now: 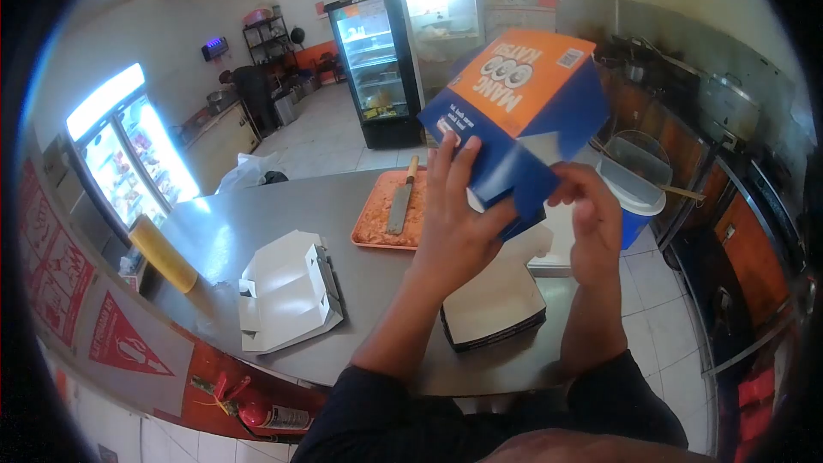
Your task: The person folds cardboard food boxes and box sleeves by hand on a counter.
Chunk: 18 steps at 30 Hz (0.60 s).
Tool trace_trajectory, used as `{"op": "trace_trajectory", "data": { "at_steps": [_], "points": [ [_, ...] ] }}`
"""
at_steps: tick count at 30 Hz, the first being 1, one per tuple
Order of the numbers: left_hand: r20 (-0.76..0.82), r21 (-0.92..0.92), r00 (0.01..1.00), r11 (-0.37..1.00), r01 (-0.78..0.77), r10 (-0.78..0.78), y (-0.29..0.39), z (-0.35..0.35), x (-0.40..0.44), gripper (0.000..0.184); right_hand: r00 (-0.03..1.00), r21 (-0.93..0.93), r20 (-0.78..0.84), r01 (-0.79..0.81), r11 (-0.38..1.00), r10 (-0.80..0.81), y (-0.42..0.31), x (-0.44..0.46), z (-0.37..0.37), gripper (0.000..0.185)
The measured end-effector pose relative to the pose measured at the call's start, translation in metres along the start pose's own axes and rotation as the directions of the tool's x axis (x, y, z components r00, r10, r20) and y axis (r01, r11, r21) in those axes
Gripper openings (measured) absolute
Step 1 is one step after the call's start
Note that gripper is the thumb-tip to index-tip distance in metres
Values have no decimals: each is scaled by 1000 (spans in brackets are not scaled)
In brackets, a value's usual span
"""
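Note:
A blue and orange cardboard food box [514, 86], printed with white lettering, is held up tilted above the counter. My left hand [459, 214] grips its near side, fingers spread over the blue panel and the thumb by a lower flap. With bent fingers, my right hand [590, 214] pinches the flap at the box's lower right corner. Below my hands lies a stack of pale-topped, dark-edged cartons [495, 302]. To the left sits an opened white carton [289, 296] with folded sides. What is inside the raised box is hidden.
An orange tray [364, 242] with reddish crumbly food and a wooden-handled cleaver [400, 206] stands on the steel counter [369, 291]. A yellow roll [163, 255] is at the left edge. A blue-and-white bucket [633, 206] stands right. Below hangs a fire extinguisher [273, 414].

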<state>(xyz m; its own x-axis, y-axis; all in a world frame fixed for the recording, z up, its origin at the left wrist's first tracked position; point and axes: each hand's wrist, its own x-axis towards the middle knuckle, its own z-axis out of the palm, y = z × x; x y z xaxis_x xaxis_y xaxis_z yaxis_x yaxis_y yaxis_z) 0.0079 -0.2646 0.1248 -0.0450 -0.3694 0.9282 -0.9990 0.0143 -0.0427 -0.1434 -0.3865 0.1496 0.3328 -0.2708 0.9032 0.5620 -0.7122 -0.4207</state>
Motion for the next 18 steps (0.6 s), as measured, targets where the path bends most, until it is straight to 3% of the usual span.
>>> {"op": "trace_trajectory", "data": {
  "at_steps": [3,9,15,18],
  "points": [
    [58,90,998,995,-42,37,11,-2,0,32,1000,-102,-15,-23,995,21,-4,-4,-6,25],
    [114,-119,987,988,-96,110,29,-17,3,35,967,-73,-114,-237,969,228,4,0,-22,26],
    [136,-188,989,981,-34,60,32,-14,2,41,995,-183,53,-75,980,86,-9,5,-31,20],
    [189,-119,981,993,-14,36,34,-21,6,43,992,-196,100,-52,979,72,-4,4,-32,16]
  ]
}}
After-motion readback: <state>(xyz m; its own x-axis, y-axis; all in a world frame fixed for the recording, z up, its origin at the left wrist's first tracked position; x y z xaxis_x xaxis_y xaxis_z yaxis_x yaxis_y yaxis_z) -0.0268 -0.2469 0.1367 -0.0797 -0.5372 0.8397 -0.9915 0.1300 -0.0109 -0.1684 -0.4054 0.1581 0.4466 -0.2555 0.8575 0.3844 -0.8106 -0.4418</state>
